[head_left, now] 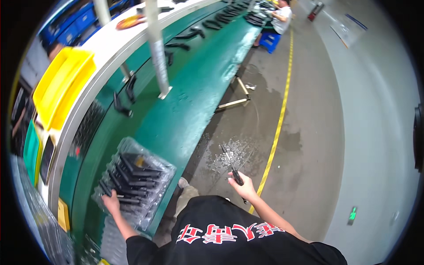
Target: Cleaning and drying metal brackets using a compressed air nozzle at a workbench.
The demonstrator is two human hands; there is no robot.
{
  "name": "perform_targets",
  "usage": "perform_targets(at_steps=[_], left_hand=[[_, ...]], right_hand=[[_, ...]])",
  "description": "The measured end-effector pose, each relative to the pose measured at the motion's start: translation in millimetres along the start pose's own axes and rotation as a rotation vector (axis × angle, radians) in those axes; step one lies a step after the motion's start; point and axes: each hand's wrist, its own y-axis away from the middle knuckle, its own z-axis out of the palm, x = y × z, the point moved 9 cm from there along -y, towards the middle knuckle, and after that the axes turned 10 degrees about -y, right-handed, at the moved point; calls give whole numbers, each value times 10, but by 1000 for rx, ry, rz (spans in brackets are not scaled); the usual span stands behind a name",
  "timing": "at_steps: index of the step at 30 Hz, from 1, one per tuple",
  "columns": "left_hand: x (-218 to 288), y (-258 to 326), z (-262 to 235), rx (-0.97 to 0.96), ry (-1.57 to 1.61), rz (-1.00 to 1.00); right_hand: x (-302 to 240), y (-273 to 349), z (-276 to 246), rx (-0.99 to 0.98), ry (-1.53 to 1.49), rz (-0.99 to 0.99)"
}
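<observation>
At the green workbench's (194, 88) near edge, the left hand (111, 204) grips a clear tray of black parts (134, 179), steadying it; the right hand (243, 187), clear of the bench, clutches black-handled scissors (232, 168).

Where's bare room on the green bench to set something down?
Free: the wide green bench top between the clear plastic tray of black parts, under the left hand, and the metal post. Crowded: black parts along the inner edge and far end. Right hand holds a black-handled tool off-bench.

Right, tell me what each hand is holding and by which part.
The left hand grips the clear plastic tray of black parts at its near edge. The right hand holds a thin black-handled tool by its handle.
</observation>
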Motion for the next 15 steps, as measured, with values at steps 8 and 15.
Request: perform_targets(at_steps=[8, 15], left_hand=[[2238, 1044, -1794, 303, 124, 523], [4624, 3754, -1283, -30, 160, 1493]], right_hand=[[256, 553, -703, 120, -197, -48], [-331, 612, -1077, 58, -505, -170]])
